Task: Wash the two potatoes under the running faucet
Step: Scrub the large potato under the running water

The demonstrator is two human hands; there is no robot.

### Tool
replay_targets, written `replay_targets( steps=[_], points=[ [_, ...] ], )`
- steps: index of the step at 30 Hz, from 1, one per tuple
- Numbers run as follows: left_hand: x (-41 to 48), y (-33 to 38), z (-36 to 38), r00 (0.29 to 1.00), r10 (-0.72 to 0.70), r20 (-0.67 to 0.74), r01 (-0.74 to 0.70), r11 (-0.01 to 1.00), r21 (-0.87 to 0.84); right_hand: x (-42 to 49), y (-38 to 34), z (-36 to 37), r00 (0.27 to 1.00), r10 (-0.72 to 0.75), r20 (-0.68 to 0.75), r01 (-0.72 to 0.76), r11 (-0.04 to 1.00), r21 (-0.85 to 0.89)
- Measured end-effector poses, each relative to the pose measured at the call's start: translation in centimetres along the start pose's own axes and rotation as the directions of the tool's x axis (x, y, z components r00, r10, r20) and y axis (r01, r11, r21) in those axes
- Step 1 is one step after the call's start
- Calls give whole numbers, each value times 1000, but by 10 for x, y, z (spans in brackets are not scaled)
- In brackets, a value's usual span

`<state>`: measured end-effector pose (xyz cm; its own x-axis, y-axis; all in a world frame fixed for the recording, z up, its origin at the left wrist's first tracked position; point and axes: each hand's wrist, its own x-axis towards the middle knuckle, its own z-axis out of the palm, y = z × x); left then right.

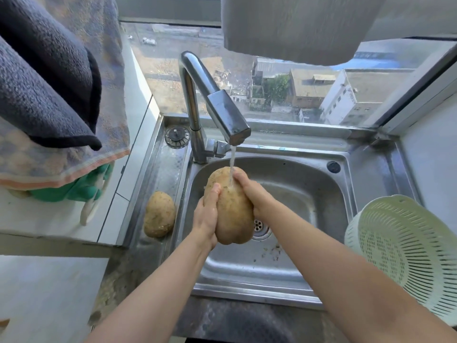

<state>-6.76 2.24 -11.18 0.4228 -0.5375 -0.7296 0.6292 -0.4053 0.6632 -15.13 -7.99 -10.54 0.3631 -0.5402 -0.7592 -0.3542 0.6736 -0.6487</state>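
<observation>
Now both hands are clasping the large potato (231, 209) over the steel sink (296, 288), left hand (206, 214) and right hand (252, 189) flanking it under the faucet (222, 112) stream; the second, knobbly potato (159, 214) is lying on the ribbed drainboard.

You have two potatoes: the held potato (232, 209) and the ledge potato (159, 214). Two hands show, your left hand (206, 214) and your right hand (252, 191). Count one faucet (217, 105), one water stream (232, 164), one sink (321, 194) with one drain (259, 226), one strainer plug (177, 136) and one dark cap (333, 167) on the rim. There is one white colander (400, 248) and one window (168, 70). Cloths number four, as far as you can tell them apart — one dark blue towel (44, 82), one patterned towel (110, 115), one green cloth (74, 188), one grey cloth (296, 26)
</observation>
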Motion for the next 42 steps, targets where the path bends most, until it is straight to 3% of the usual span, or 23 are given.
replay_targets(
  steps=[3,5,6,7,9,12,15,16,18,19,23,25,28,30,33,35,38,42],
  points=[
    [-6,-2,9,1000,12,-28,-11,999,37,-11,20,-8,987,101,121,-117,984,135],
    [-6,0,14,989,76,-130,-44,971,234,-9,29,-7,990,114,78,-129,969,210],
    [-4,4,16,972,163,-171,-68,886,458,-5,32,-5,993,113,45,-120,961,251],
    [-2,7,18,956,253,-152,-87,734,673,-5,32,-4,994,106,17,-107,959,262],
    [3,16,27,946,324,26,-192,494,848,-2,33,-7,997,74,-28,-68,980,185],
    [28,31,36,941,288,178,-287,401,870,-6,34,-10,999,16,-35,-12,993,113],
    [44,43,36,945,275,180,-306,537,786,-8,30,-11,999,-28,-42,32,994,105],
    [39,39,39,937,311,161,-306,504,808,-7,28,-13,998,-48,-44,53,994,95],
    [18,23,47,886,441,144,-304,317,899,-9,20,-16,993,-104,-63,107,993,42],
    [9,18,48,864,484,139,-309,293,905,-11,17,-17,989,-131,-74,132,991,17],
    [34,32,38,938,339,80,-232,439,868,-13,20,-15,994,-95,-51,95,995,-2],
    [38,39,43,938,344,47,-186,383,905,-12,22,-13,997,-67,-40,68,998,10],
    [8,23,53,874,472,118,-263,254,931,-10,20,-14,991,-107,-83,106,994,-7],
    [13,21,44,887,436,151,-308,314,898,-8,20,-15,984,-137,-110,133,990,-48],
    [43,43,38,951,308,40,-186,462,867,-12,23,-13,991,-119,-63,116,992,-50],
    [30,41,46,929,370,17,-175,396,901,-12,23,-13,993,-110,-48,109,994,-26],
    [0,17,46,849,512,131,-317,295,901,-11,18,-12,984,-154,-90,149,987,-60],
    [38,41,32,930,356,90,-256,452,855,-11,23,-9,989,-130,-68,125,989,-74]
  ],
)
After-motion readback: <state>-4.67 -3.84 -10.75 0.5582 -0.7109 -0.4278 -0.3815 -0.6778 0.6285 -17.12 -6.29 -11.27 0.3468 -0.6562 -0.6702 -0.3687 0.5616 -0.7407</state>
